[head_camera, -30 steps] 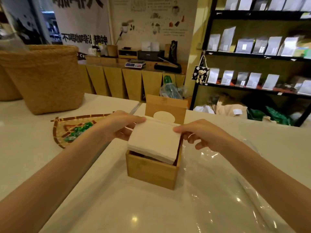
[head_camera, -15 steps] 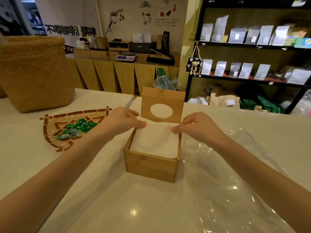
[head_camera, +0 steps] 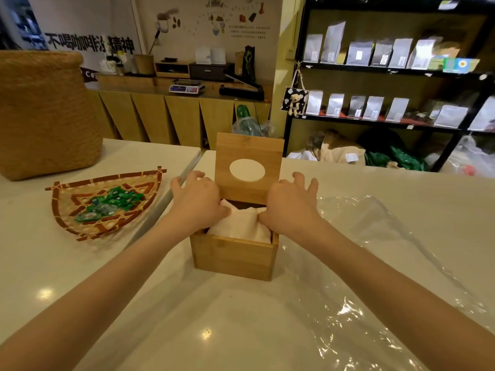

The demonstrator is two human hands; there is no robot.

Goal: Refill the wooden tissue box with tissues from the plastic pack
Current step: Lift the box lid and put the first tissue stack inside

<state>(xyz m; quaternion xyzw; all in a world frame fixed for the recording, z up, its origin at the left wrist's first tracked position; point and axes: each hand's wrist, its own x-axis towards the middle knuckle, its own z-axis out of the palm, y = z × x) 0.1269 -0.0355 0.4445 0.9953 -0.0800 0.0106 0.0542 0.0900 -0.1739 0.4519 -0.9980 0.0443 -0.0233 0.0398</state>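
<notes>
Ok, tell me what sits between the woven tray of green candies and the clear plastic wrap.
Head view: the open wooden tissue box stands between them, white tissues inside, left hand and right hand pressing them down.

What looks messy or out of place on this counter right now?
The tissues in the wooden box are not flat: they sag in the middle where the left hand and right hand push them down. The clear plastic wrapper lies crumpled and empty beside the box.

A small coffee or tea shop.
Black metal shelves (head_camera: 388,70) of silver foil pouches (head_camera: 359,53), a digital weighing scale (head_camera: 186,88) on the wooden back counter (head_camera: 171,113).
</notes>
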